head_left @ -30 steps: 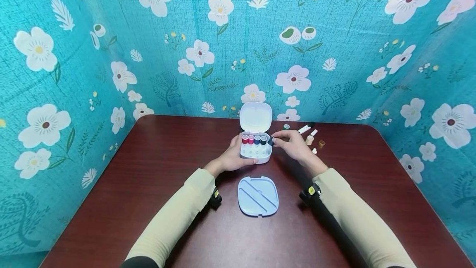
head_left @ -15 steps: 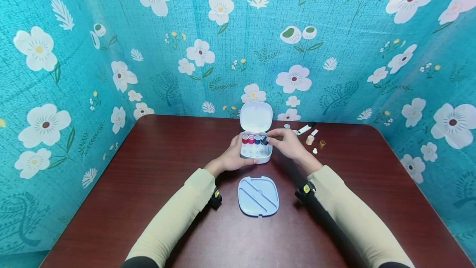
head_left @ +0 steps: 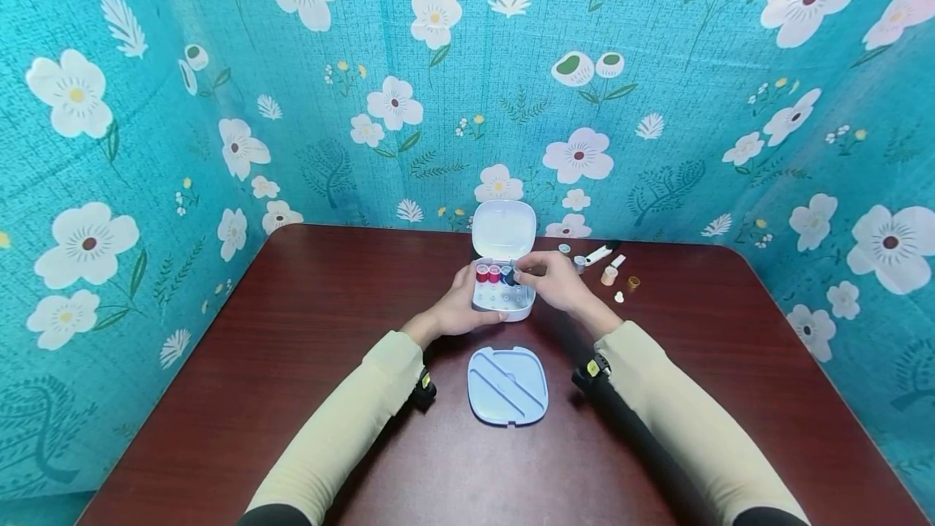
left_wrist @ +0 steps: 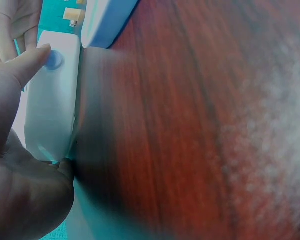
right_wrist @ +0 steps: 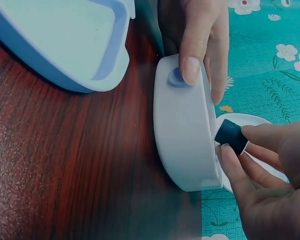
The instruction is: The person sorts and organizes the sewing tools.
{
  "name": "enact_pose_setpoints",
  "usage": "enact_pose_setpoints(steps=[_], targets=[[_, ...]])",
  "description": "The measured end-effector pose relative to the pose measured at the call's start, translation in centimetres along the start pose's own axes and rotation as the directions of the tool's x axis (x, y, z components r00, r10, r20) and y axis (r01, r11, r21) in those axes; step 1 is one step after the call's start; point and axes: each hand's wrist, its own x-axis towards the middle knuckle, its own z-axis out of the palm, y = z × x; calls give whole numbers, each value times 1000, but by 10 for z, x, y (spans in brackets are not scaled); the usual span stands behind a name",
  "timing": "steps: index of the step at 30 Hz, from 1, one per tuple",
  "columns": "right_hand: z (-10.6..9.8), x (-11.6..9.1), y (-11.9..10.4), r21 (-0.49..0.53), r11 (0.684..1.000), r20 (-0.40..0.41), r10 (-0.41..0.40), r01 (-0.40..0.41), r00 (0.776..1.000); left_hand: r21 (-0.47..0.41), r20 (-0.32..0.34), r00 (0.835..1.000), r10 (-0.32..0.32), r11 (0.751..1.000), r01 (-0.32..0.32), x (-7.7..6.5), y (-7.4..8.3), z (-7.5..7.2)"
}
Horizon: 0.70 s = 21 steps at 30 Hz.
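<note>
A white sewing box [head_left: 504, 312] stands with its lid [head_left: 504, 227] raised. Its back row has thread spools: a red spool [head_left: 482, 274], a pink spool [head_left: 493, 274] and a blue one partly hidden. Several small pegs show in front of them. My left hand [head_left: 460, 308] grips the box's left side, thumb along the front beside the blue button [right_wrist: 177, 77]. Between thumb and fingertips my right hand [head_left: 561, 279] pinches a dark thread spool [right_wrist: 231, 135], tilted over the right end of that row. Whether the spool touches a peg is hidden.
A light blue tray [head_left: 507, 386] lies in front of the box. To the right are a beige spool [head_left: 609, 275], a brown ring-like piece [head_left: 633, 284], a small white piece [head_left: 619, 297], a white tool [head_left: 599, 255] and clear bobbins [head_left: 580, 261]. A floral curtain [head_left: 394, 161] hangs behind.
My right hand has moved left with the dark spool, from the box's right edge to over the row of spools. My left hand has stayed on the box.
</note>
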Motion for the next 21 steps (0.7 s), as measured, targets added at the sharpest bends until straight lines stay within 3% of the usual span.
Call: enact_pose_setpoints(steps=[8, 21], targets=[[4, 5, 1, -7, 999, 17, -39, 39, 999, -12, 2, 1000, 5, 1000, -5, 0, 0, 0], [12, 12, -5, -150, 977, 35, -146, 149, 989, 11, -4, 1000, -18, 1000, 18, -1, -1, 2]])
